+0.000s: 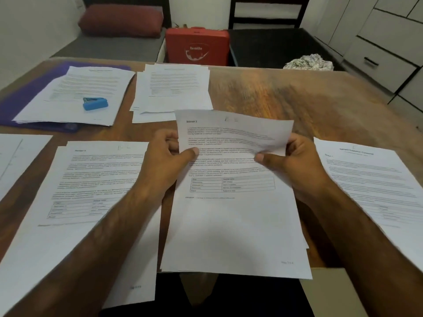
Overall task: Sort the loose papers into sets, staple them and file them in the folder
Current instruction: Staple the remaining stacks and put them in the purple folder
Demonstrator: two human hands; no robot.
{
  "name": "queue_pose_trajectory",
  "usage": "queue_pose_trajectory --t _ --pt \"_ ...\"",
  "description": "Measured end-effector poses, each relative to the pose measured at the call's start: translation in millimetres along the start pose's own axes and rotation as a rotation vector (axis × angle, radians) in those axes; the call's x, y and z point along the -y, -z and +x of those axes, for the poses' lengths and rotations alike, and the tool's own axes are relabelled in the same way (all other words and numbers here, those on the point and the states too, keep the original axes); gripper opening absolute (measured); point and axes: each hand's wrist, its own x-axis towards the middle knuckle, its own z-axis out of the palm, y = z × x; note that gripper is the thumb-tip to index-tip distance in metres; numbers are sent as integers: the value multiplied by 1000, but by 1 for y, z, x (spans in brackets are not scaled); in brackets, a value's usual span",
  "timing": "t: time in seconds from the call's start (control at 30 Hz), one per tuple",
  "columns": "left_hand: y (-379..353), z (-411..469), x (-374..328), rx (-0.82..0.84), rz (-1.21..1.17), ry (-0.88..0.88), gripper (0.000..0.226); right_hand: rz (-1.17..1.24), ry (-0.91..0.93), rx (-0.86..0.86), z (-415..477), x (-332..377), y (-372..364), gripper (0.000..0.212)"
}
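I hold a stack of printed sheets (pixel 233 220) in front of me, its top page headed "Section 3". My left hand (pixel 169 156) grips its left edge and my right hand (pixel 290 161) grips its right edge, thumbs on top. The upper part of the top sheet is bent up and back. A blue stapler (pixel 95 103) lies on a paper pile (pixel 75 88) that rests on the purple folder (pixel 27 94) at far left. Other paper piles lie at far centre (pixel 171 88), near left (pixel 91 179), far left edge (pixel 16 154) and right (pixel 375 179).
The wooden table (pixel 286 99) shows bare wood at the far right. Behind it stand a red case (pixel 196 45), a dark red cushion (pixel 121 20) on a bench, a dark chair (pixel 265 10) and a crumpled cloth (pixel 309 62). White drawers (pixel 384 53) are at right.
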Motion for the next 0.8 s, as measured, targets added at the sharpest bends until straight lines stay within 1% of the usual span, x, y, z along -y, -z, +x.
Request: queue_pose_trajectory --t 0.1,0.13,0.23,0.3,0.37,0.43,0.53,0.57,0.63,0.73,0.8 --pt "-2 -4 -14 111 -100 -14 48 59 -16 -46 -1 12 0 40" --pt "-5 -5 -18 148 -146 -10 47 80 -17 -67 -1 16 3 41" --pt "-12 -8 -27 251 -232 30 32 79 -53 -122 -2 26 14 41" --pt "-20 -11 -30 275 -202 46 28 20 -84 -152 -4 29 24 39" --pt "-29 -13 -32 245 -170 39 29 -114 -110 -155 -9 29 34 35" --pt "-38 -14 -32 214 -106 18 30 -314 -133 -149 -20 30 44 34" --pt "-50 -16 -29 212 15 2 29 -612 -145 -151 -45 35 62 37" --pt "-54 -18 -27 218 43 2 28 -710 -149 -154 -56 36 70 42" --pt "-60 -23 -27 225 96 -1 26 -854 -159 -83 -81 39 86 63" --pt "-65 -29 -26 228 169 -14 26 -1011 -157 171 -120 42 108 103" --pt "-67 -33 -25 226 203 -26 26 -1168 -170 340 -142 38 120 124"
